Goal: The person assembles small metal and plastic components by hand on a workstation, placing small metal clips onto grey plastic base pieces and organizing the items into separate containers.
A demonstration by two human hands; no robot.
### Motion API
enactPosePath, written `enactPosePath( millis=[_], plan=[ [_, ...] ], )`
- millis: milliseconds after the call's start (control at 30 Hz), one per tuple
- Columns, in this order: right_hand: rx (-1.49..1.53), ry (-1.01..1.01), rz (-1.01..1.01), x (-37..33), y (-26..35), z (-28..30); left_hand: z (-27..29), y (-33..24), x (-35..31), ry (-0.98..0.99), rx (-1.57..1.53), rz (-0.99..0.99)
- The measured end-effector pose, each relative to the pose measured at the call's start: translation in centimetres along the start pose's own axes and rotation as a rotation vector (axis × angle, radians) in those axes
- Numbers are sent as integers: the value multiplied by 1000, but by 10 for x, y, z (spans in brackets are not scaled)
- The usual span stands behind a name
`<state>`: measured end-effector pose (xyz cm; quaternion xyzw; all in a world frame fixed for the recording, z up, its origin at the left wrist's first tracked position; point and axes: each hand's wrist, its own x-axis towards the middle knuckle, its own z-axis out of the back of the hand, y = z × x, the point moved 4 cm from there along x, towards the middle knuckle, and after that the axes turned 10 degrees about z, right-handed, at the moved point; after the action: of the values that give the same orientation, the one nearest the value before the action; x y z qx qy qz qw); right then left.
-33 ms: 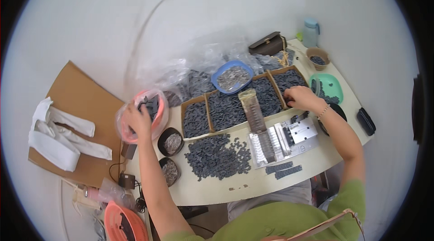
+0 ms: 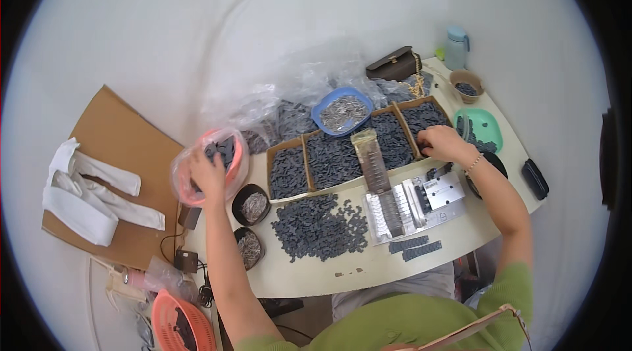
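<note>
On the left, my left hand point(image 2: 207, 172) is over a pink basket point(image 2: 238, 161) lined with a clear plastic bag, its fingers spread beside dark grey strips point(image 2: 224, 148). My right hand point(image 2: 442, 143) reaches into the right compartment of a cardboard tray point(image 2: 307, 161), fingertips bent together against the small dark grey parts point(image 2: 421, 114) there. Whatever those fingers pinch is hidden. In front of that hand lies a metal fixture point(image 2: 442, 192) on a clear plate, with a long transparent slotted strip point(image 2: 374, 168) leaning from it across the tray.
A heap of grey parts point(image 2: 315, 227) covers the table's middle. Two black bowls point(image 2: 251, 205) of metal pins stand left of it, and a blue bowl point(image 2: 342, 111) of pins rests on the tray. A green dish point(image 2: 486, 128), a bottle point(image 2: 455, 50) and a black case point(image 2: 535, 178) line the right side.
The view has shifted slightly. Both hands keep to the same places, the left in the pink basket and the right in the tray's right compartment.
</note>
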<state>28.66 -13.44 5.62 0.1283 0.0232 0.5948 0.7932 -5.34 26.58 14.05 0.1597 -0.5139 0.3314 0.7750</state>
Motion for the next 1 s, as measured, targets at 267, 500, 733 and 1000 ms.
enactPosePath(
  millis=[267,500,733,1000],
  plan=[
    [-22,-300,7,-11,-4,15,-32,-110,-98,979,-240,-179],
    [572,-293,90,-37,38,14,-36,-111,-100,816,-209,-107],
    [931,-107,151,-54,88,-27,53,-225,-145,815,-797,-143],
    [695,-58,283,-57,112,-30,109,-269,-199,715,-700,-568]
  ],
)
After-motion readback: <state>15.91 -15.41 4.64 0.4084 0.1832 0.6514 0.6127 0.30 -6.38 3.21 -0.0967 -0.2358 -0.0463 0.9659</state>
